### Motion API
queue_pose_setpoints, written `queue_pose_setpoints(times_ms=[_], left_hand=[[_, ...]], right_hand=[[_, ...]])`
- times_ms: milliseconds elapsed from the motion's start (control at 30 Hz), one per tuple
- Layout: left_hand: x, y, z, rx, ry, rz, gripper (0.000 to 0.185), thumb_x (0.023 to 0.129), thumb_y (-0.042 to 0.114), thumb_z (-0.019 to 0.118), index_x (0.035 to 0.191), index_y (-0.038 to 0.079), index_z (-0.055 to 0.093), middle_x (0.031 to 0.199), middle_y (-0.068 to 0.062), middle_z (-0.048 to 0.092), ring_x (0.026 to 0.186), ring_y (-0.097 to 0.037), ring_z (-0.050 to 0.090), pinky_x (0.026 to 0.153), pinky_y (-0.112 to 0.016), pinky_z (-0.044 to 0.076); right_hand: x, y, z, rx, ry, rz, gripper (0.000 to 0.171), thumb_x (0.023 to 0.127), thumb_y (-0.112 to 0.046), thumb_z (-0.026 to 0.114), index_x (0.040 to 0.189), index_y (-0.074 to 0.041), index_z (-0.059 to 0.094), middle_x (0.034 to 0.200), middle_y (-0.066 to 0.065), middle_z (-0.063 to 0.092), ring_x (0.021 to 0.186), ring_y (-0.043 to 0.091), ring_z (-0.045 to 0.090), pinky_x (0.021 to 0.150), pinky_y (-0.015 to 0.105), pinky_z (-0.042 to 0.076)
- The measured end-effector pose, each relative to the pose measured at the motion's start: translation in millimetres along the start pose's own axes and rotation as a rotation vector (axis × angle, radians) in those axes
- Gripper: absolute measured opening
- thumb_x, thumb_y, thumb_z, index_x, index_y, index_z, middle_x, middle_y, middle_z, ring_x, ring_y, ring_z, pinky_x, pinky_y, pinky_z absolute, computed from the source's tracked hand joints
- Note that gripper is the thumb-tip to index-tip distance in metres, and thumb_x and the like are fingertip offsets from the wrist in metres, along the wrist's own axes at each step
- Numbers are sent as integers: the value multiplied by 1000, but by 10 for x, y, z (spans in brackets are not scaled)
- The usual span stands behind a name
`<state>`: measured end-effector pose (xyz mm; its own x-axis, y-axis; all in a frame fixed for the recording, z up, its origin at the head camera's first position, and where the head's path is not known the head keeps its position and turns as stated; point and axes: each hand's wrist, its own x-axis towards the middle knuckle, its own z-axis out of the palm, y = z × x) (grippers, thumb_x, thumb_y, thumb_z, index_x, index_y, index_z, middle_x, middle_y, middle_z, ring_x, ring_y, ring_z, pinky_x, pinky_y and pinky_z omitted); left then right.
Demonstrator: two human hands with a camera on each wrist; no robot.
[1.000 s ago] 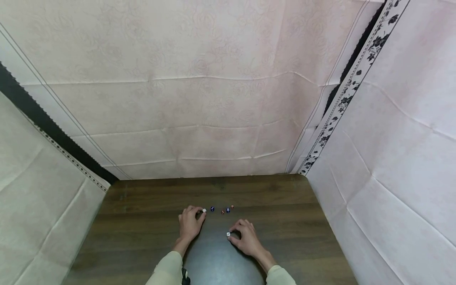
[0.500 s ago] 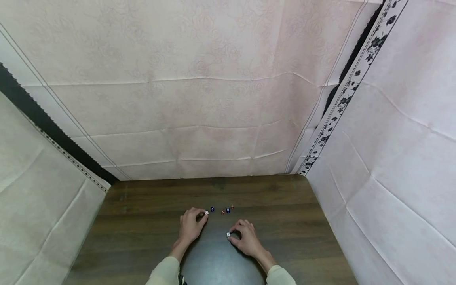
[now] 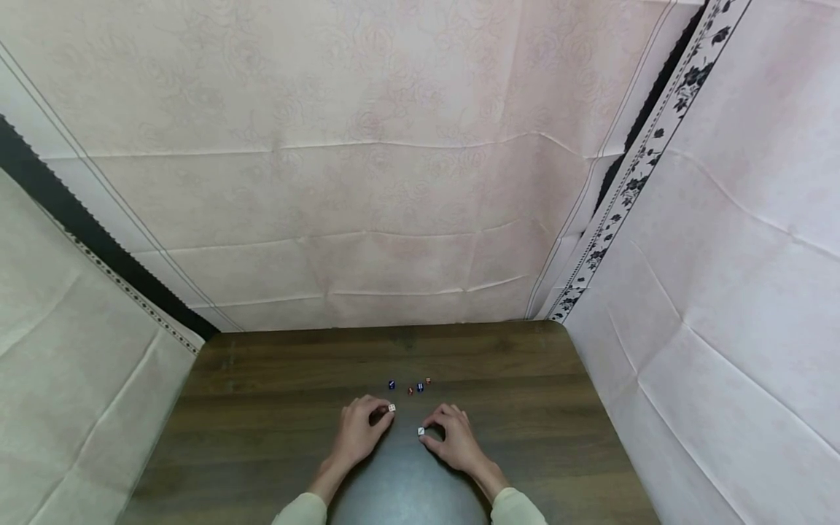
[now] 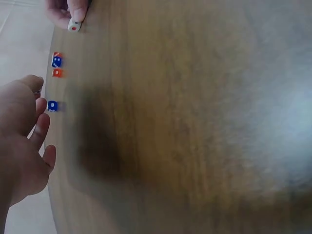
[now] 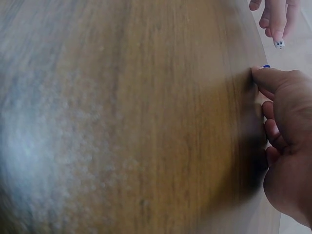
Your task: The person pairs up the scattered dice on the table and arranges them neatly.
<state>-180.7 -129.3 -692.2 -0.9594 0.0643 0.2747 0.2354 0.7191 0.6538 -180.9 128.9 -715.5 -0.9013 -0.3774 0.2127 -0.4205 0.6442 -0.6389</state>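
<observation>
Currently, I watch the left hand (image 3: 359, 430) pinch one white die (image 3: 391, 407) and the right hand (image 3: 456, 439) another white die (image 3: 421, 432), near blue dice (image 4: 52, 106) and red dice (image 4: 57, 73) on the bench (image 3: 262, 423).

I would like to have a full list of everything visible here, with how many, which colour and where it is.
White dice: 2, white, one at the fingertips of each hand
Blue dice: 2, blue, on the table; one alone at left, one between the red dice
Red dice: 2, orange-red, on the table, at right of the lone blue die
Table: 1, brown wood-grain, under the dice
Cloth: pale, behind the table and at both sides
Floral border: 1, white with black flowers, on the right cloth
Left hand: 1, pinches a white die
Right hand: 1, pinches a white die
Sleeves: 2, pale, bottom edge of head view
</observation>
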Motion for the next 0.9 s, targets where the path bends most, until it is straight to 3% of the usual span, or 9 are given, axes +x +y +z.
queue_pose_setpoints(times_ms=[333,633,900], left_hand=[[-155,103,78,10,-61,13,11,98,23,91,108,24,87,96,14,75,92,-7,68,87,-35,41],[-247,152,194,8,-17,89,13,94,20,94,105,21,88,92,12,76,88,-8,67,83,-32,38],[-263,189,250,21,-38,103,13,93,19,94,104,20,88,92,11,77,88,-7,66,83,-33,38]], right_hand=[[2,-11,-7,5,-11,19,15,96,-25,93,109,-23,85,108,-10,72,103,10,61,89,32,41],[-1,1,-2,3,5,4,16,96,-25,93,108,-23,85,107,-10,72,101,10,61,89,32,41],[5,-5,3,2,2,8,15,96,-25,92,109,-23,85,106,-10,71,100,9,60,88,31,40]])
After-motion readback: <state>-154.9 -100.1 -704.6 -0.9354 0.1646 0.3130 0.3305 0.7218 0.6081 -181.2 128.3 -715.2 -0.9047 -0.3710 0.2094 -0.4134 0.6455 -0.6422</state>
